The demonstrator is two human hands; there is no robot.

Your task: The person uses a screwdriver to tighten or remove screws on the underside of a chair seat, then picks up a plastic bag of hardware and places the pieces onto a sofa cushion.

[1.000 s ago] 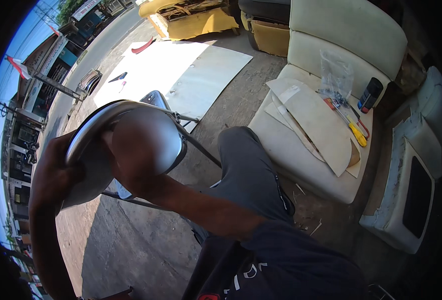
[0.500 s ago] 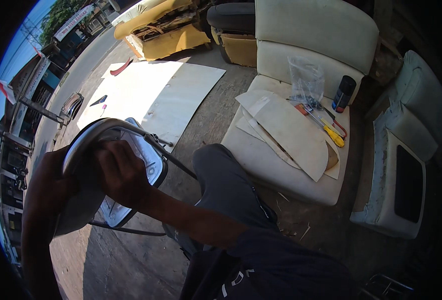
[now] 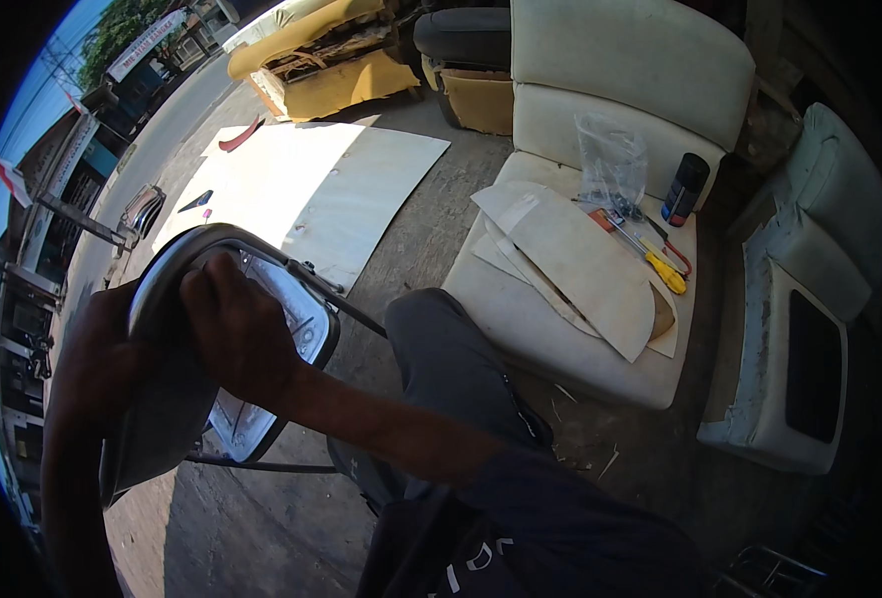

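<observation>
Chair backrest (image 3: 167,409): left hand (image 3: 97,344) against left side, grip unclear; right hand (image 3: 241,334) curled at inner side, hold hidden.

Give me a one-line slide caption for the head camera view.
Left hand and right hand at a metal-framed chair, with a yellow-handled screwdriver on the white seat nearby.

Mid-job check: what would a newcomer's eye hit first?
Probably the big cream padded seat, right of centre, bearing pale flat cut panels and a yellow-handled screwdriver. Next, the part-sunlit flat white sheet at upper left. Then the left hand and right hand at the grey metal-framed chair, left of centre.
</observation>
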